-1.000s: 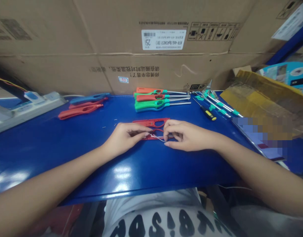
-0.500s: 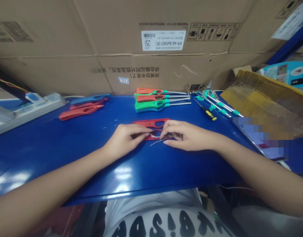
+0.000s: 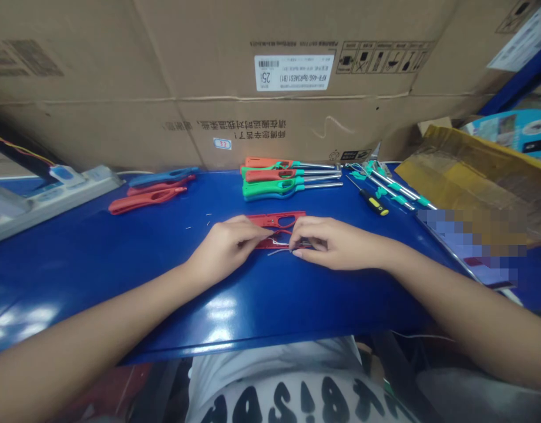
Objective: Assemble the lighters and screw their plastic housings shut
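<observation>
Left hand (image 3: pixel 221 244) pinched, right hand (image 3: pixel 325 242) curled, flanking 1 red shell (image 3: pixel 265 242), probably steadying white wire (image 3: pixel 279 242); grips hidden, cannot tell.

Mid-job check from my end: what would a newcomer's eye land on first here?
Probably the left hand and right hand, working close together over a near red shell half at the middle of the glossy blue table. Just beyond them, orange and green lighters lie bunched before the tall cardboard filling the background.

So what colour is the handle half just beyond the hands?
The handle half is red, in the head view.
</observation>
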{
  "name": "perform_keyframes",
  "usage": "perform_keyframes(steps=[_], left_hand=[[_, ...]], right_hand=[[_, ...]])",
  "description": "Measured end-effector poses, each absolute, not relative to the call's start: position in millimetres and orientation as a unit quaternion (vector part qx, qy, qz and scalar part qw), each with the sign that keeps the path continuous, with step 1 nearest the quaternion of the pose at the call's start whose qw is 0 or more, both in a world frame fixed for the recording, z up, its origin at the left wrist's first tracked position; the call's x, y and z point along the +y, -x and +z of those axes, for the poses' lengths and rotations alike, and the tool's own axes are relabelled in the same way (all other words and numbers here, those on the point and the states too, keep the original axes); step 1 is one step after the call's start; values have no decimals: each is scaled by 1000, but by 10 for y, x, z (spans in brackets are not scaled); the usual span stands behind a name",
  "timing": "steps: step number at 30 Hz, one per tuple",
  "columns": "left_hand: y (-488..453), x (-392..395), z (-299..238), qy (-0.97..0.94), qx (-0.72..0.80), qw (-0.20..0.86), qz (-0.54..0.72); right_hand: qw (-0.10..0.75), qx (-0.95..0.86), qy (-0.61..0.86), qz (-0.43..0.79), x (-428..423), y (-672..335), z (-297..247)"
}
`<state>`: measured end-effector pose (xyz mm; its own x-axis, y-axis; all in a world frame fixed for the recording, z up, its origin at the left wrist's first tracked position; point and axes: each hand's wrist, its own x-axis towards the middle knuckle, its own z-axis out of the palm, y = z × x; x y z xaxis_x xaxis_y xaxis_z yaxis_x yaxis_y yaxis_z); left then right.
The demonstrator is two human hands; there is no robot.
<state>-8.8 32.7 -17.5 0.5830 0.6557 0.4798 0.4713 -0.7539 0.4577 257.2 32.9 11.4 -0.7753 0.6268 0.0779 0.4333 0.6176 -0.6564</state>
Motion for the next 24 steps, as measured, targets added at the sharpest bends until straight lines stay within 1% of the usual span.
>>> perform_keyframes(steps=[5, 15, 21, 24], left_hand=[[73, 349, -195, -875, 322, 132, 338], [128, 348, -163, -903, 302, 93, 292], [140, 323, -87, -921, 307, 79, 227], [138, 327, -79, -923, 303, 67, 228]], right_hand=[[150, -889, 294, 318, 329, -2572, 103], [149, -883, 319, 310, 326, -2566, 116], [144, -883, 329, 301, 327, -2563, 106], [143, -884, 329, 301, 324, -2562, 106]])
